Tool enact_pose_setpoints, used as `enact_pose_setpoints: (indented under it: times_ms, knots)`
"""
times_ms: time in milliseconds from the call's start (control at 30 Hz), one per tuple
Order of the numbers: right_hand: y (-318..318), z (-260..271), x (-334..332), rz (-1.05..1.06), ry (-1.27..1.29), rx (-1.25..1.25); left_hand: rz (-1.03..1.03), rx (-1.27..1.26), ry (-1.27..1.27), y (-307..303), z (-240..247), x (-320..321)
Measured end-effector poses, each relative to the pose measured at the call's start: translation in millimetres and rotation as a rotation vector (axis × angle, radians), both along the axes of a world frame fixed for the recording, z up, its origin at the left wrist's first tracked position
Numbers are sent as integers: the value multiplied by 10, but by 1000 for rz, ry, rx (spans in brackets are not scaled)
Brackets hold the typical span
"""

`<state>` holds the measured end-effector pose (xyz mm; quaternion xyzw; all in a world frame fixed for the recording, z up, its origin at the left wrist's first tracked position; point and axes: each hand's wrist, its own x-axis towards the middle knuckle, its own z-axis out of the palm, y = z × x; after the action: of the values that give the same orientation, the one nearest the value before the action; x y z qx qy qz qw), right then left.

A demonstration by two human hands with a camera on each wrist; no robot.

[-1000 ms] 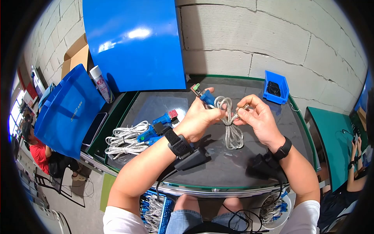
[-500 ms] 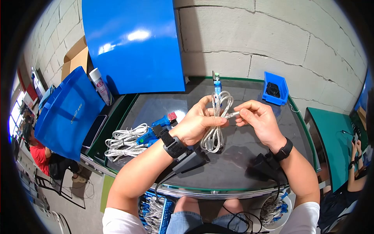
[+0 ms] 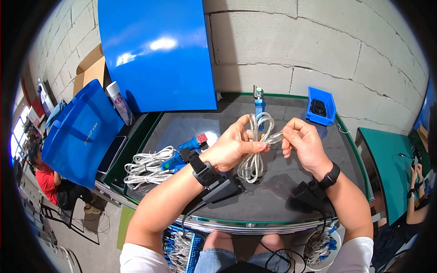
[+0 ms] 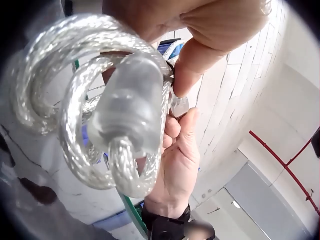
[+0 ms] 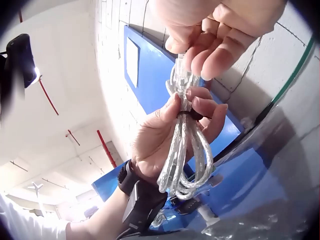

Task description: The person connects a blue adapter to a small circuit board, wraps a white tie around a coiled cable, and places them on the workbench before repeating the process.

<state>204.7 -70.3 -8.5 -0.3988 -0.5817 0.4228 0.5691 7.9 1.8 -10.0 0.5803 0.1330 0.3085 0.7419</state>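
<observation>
My left hand (image 3: 233, 144) grips a coiled silver cable (image 3: 250, 167), bound by a black tie (image 5: 186, 116), at its middle. From the far end of the coil a blue connector (image 3: 260, 107) points away, with a small green-and-metal piece (image 3: 258, 92) at its tip. My right hand (image 3: 304, 141) pinches the clear plug end (image 3: 275, 138) of the same cable between thumb and fingers, just right of the coil. The left wrist view has a thick translucent sleeve (image 4: 131, 102) on the cable, close to the camera.
More coiled cables (image 3: 148, 166) with blue connectors lie on the dark tabletop (image 3: 218, 200) at left. A blue bin (image 3: 322, 119) holding something black stands back right. Left are a spray can (image 3: 120, 104), a phone (image 3: 112, 154) and a blue bag (image 3: 77, 132). Cable-filled containers sit below the front edge.
The blue connector has swung from pointing up-left to pointing straight away, and the coil has shifted slightly left. My right hand keeps the plug end and has moved a little rightward since half a second ago.
</observation>
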Motion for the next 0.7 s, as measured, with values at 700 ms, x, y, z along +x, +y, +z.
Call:
enact_pose_setpoints:
  times_ms: [700]
  knots:
    - [34,-139,-76,164,-243,-146,89,-6,-94,15,-21,-2]
